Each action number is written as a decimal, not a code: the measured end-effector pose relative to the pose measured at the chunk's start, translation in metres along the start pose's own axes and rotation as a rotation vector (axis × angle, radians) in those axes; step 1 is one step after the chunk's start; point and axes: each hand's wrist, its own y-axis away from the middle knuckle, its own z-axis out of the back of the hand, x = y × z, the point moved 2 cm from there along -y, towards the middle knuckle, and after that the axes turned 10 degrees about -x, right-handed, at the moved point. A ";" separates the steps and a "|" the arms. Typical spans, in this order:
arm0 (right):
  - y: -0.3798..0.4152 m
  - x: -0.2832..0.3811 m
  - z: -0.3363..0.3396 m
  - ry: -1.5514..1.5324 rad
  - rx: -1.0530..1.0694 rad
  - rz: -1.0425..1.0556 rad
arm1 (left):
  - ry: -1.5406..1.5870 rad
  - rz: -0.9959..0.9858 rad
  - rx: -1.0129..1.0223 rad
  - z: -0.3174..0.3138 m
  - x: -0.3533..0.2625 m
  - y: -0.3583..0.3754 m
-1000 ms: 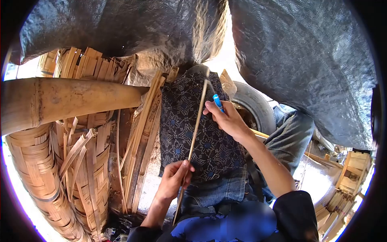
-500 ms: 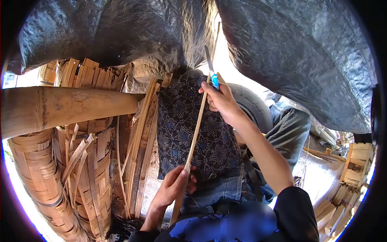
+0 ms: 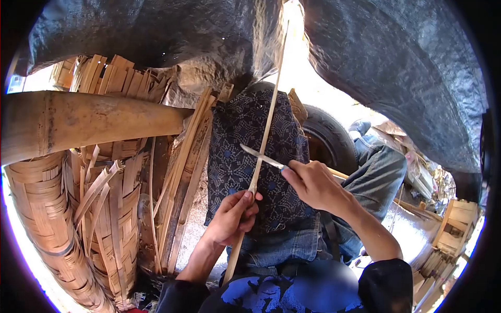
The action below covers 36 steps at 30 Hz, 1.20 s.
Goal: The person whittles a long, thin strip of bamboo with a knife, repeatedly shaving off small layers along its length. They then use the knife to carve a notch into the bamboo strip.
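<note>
- Now I see my left hand [image 3: 232,216] closed around a long bamboo strip [image 3: 266,130], fingers wrapped on its lower part, thumb pressed against it just above my lap.
- That strip runs from below my left hand, near my waist, up and slightly rightward, away from me; its thin tip reaches into the bright gap between the dark tarps [image 3: 396,68].
- My right hand [image 3: 313,182] is clenched on a knife [image 3: 261,155]; the handle is mostly hidden in the fist, and the blade points left.
- The blade lies across the strip, nearly square to its long axis, and meets it just above my left thumb; I judge they touch, though I cannot be sure.
- Both hands sit close together on the strip's lower part, the left lower, the right just beside it to the right.
- Under the strip lies a patterned dark cloth [image 3: 235,141] draped over my knee.
- To my left stand a thick bamboo pole [image 3: 88,122], split slats [image 3: 182,172] and a woven basket [image 3: 42,208]; a tyre [image 3: 329,135] sits behind the cloth.
</note>
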 end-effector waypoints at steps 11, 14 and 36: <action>-0.006 0.000 -0.020 0.309 0.024 0.113 | 0.029 0.013 -0.089 0.004 0.001 -0.008; -0.014 0.001 -0.020 0.260 0.041 0.083 | 0.088 0.029 -0.058 0.008 0.001 -0.009; -0.049 -0.002 -0.020 0.295 -0.071 0.084 | 0.143 0.127 -0.039 0.000 0.000 -0.008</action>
